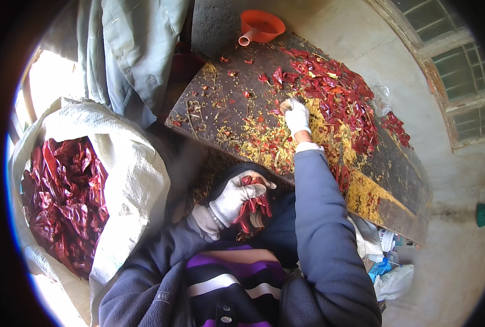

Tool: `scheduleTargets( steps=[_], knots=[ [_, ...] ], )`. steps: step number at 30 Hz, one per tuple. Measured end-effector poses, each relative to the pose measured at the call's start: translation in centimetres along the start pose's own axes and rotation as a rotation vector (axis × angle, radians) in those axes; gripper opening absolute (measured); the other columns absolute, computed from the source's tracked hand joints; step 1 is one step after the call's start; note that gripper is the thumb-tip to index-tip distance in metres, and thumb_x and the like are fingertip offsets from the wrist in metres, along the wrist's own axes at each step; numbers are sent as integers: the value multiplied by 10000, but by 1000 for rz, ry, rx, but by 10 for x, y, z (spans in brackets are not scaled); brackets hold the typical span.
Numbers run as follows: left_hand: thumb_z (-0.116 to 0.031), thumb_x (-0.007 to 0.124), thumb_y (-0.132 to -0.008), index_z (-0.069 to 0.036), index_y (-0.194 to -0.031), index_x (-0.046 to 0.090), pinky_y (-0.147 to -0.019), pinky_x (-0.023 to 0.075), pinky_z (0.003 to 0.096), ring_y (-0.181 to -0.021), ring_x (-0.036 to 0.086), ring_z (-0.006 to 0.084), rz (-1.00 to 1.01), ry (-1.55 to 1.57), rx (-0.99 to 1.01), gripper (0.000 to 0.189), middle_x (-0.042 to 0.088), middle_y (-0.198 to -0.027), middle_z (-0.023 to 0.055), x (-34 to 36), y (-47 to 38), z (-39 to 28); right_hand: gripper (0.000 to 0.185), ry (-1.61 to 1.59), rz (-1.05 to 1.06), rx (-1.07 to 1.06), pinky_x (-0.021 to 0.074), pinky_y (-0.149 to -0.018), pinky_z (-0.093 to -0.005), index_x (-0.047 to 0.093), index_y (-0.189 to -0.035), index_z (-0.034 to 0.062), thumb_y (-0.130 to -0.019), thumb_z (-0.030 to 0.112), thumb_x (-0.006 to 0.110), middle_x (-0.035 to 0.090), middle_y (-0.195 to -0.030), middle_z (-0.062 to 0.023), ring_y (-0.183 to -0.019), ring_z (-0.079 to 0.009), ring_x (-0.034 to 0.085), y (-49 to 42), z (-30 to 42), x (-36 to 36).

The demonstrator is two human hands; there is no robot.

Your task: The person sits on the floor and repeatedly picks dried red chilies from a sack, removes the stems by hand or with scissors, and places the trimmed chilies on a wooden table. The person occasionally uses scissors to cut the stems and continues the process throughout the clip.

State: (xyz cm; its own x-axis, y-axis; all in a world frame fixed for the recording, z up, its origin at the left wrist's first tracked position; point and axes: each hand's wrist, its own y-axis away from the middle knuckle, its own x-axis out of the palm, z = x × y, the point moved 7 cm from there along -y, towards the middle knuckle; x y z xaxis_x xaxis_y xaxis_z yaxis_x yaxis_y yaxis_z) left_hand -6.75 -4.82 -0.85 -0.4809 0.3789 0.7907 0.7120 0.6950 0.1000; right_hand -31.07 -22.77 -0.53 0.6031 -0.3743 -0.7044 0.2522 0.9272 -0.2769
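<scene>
My left hand (pixel 235 199), in a white glove, is closed around a bunch of dried red chili peppers (pixel 248 212) in front of my lap. The pods hang down below the fingers. My right hand (pixel 297 116), also gloved, reaches out over the dark tabletop (pixel 226 106) with its fingers curled. Whether anything is between those fingers is hidden. Just beyond it and to its right lies a heap of dried red chilies (pixel 336 90). Yellow chili seeds (pixel 263 139) are scattered around this hand. Scissors with red handles (pixel 341 176) rest beside my right forearm.
A white woven sack (pixel 132 175) full of dried chilies (pixel 66 204) stands open at my left. At the table's far end sits an orange plastic dipper (pixel 267 24). A curtain (pixel 140 49) hangs at upper left. Plastic bags (pixel 393 282) lie below the table's right end, near the wall.
</scene>
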Motion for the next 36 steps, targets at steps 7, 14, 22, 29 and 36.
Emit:
scheduleTargets(
  steps=[7, 14, 22, 29, 36],
  knots=[
    [-21, 655, -862, -32, -1014, 636, -788, 499, 266, -839, 612, 108, -102, -100, 23, 153, 662, -922, 39, 1, 3, 2, 296, -662, -15, 289, 507, -610, -246, 594, -1144, -31, -855, -89, 563, 682, -960, -100, -743, -141, 641, 64, 20, -31],
    [-149, 687, -901, -55, -995, 630, -732, 508, 265, -777, 606, 101, -210, -84, 113, 144, 650, -865, 15, -7, -1, 7, 195, -795, 55, 216, 444, -559, -212, 600, -1088, -13, -897, -55, 592, 652, -881, -50, -654, -88, 566, 155, 106, -64],
    [-171, 682, -915, -54, -996, 621, -702, 508, 247, -751, 599, 86, -237, -18, 101, 154, 631, -846, -10, -5, 2, 5, 158, -514, 259, 83, 470, -598, -203, 624, -984, -4, -842, -32, 687, 603, -821, -17, -704, -59, 567, 215, 143, -54],
    [-62, 671, -889, -27, -940, 626, -690, 518, 250, -722, 635, 111, -176, -46, 30, 77, 663, -798, 37, 3, 3, 2, 157, -157, -127, -92, 519, -684, -247, 648, -1002, 46, -859, -18, 626, 710, -877, -65, -728, -111, 638, 99, 84, -64],
    [-37, 685, -884, -31, -959, 613, -723, 525, 247, -764, 636, 97, -183, -36, -64, 104, 656, -824, 25, -2, 3, 8, 264, -17, -211, 136, 529, -735, -310, 632, -1026, 39, -792, 64, 753, 703, -890, -86, -776, -177, 658, -20, 10, 6]
  ],
)
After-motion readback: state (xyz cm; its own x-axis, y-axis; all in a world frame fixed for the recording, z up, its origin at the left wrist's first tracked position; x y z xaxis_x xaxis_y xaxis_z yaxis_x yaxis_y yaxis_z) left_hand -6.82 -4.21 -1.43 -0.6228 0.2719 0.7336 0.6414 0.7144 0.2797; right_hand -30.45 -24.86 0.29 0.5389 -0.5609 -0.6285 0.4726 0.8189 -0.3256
